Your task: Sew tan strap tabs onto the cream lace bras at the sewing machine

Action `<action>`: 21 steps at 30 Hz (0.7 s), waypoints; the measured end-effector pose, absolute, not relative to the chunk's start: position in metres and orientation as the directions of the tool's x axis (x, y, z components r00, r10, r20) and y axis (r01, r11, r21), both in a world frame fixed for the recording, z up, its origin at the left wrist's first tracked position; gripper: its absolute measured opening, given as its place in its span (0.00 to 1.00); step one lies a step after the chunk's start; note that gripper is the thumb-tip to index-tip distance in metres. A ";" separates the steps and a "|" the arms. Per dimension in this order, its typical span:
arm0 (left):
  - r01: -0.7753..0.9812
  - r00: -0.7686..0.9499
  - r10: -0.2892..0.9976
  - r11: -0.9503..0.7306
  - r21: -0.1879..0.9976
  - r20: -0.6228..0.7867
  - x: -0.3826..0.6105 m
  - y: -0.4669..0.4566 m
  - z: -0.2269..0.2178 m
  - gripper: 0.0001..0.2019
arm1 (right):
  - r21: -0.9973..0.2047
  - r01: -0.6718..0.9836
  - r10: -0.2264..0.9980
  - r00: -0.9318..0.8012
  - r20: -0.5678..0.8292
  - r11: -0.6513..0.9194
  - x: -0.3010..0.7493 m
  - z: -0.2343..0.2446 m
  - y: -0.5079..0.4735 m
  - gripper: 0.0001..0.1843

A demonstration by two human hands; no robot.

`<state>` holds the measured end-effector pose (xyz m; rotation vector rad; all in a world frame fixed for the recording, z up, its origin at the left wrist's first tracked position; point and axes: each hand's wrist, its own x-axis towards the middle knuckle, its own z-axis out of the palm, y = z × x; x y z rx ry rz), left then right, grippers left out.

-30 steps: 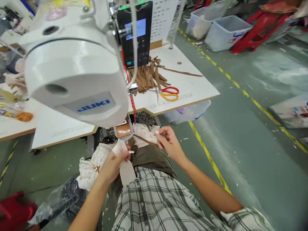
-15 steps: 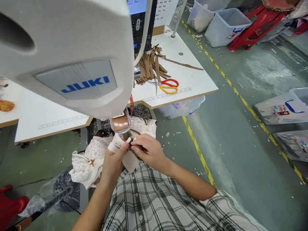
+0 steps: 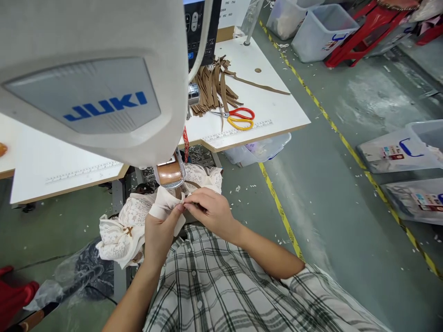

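My left hand [image 3: 159,235] is closed on the edge of a cream lace bra [image 3: 121,230], thumb on top of its smooth band [image 3: 164,203]. My right hand [image 3: 215,216] pinches the band's end against my left fingertips; any small piece between the fingers is hidden. The lace cups lie left of and behind my hands, a small brown bow on the left one. Just beyond my fingertips is the sewing machine head [image 3: 104,92], with a copper-coloured, metal-rimmed part [image 3: 170,173] low over the fabric.
On the white table [image 3: 273,99] lie brown fabric strips [image 3: 207,90] and scissors [image 3: 241,118] with red and yellow handles. A control panel [image 3: 200,37] stands behind. Plastic bins [image 3: 323,34] and a red stool [image 3: 370,32] are on the floor. A clear bin [image 3: 258,150] sits under the table edge.
My fingertips have come closer together at the band's end. The cream flap hanging below them is now mostly out of sight. The view has shifted slightly, moving the machine head up and left.
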<state>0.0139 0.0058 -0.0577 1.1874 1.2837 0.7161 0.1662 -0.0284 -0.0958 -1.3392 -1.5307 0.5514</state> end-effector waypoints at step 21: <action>0.364 0.238 0.931 0.178 0.914 -0.276 -0.001 -0.006 -0.084 0.14 | -0.832 0.501 0.967 -0.205 0.153 0.238 0.183 -0.090 -0.026 0.04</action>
